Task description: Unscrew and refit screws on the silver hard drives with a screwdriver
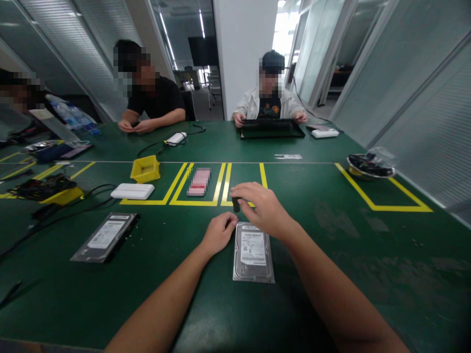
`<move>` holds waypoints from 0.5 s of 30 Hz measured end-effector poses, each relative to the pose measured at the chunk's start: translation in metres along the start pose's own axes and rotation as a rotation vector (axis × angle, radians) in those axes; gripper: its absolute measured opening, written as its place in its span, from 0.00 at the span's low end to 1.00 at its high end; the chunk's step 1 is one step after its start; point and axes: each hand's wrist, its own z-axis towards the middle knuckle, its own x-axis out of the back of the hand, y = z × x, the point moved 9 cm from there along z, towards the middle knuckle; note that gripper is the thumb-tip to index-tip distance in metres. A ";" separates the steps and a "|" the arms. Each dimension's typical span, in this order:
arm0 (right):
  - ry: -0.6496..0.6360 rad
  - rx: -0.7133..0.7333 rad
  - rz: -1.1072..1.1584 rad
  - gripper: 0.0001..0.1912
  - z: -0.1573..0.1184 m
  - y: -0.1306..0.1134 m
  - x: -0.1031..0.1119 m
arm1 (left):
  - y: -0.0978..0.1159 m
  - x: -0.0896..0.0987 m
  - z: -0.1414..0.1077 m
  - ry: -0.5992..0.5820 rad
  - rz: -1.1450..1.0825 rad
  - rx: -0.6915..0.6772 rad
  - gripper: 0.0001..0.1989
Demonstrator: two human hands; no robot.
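Note:
A silver hard drive (253,252) with a white label lies flat on the green table in front of me. My left hand (220,231) rests at its far left corner with the fingers pinched together; whatever they may hold is hidden. Above the drive's far edge, my right hand (263,203) is curled, with thumb and fingers closed on a small dark cylindrical piece (236,204). This piece stands roughly upright just beyond the drive's far left corner. Its lower tip is too small to make out.
Another hard drive (105,239) lies on the left. Beyond it are a white power bank (132,191), a yellow bin (145,169) and cables (44,186). A bowl of dark parts (371,165) stands at the far right. Across the table, a person holds a black panel (272,129).

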 end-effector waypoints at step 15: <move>-0.024 -0.011 -0.038 0.15 0.001 -0.001 -0.001 | 0.001 0.001 0.000 0.007 -0.004 0.000 0.07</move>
